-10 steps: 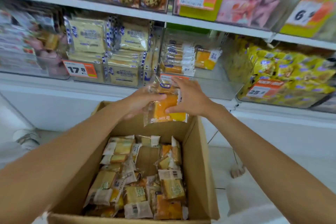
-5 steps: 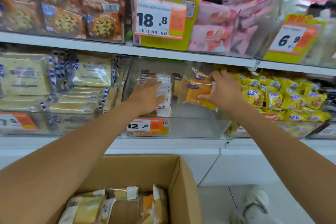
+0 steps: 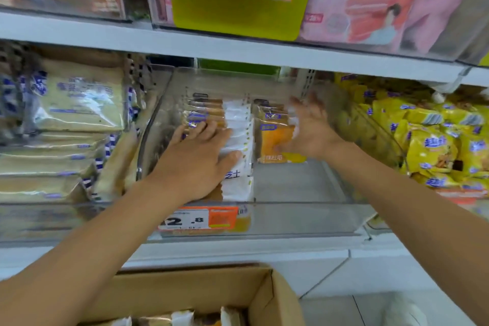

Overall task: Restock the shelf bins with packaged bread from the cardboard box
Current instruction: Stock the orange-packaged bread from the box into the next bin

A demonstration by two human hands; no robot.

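A clear plastic shelf bin (image 3: 299, 219) on the middle shelf holds two rows of packaged bread. My left hand (image 3: 198, 159) lies flat, fingers straight, pressing on the left row of white-and-brown packs (image 3: 236, 130). My right hand (image 3: 309, 130) has its fingers spread, its palm against the right side of an orange bread pack (image 3: 275, 140) that stands at the front of the right row. The cardboard box (image 3: 201, 291) sits below the shelf at the bottom edge, with a few bread packs (image 3: 182, 317) showing inside.
Pale sandwich packs (image 3: 76, 103) fill the bin to the left, yellow snack bags (image 3: 434, 140) the bin to the right. An orange price tag (image 3: 203, 219) hangs on the bin front. Cookie and pink packs fill the upper shelf (image 3: 238, 53). White floor lies right of the box.
Both hands carried the orange pack up from the box into the bin. The right hand has set it in the right row and spread its fingers; the left hand settled flat on the left row.
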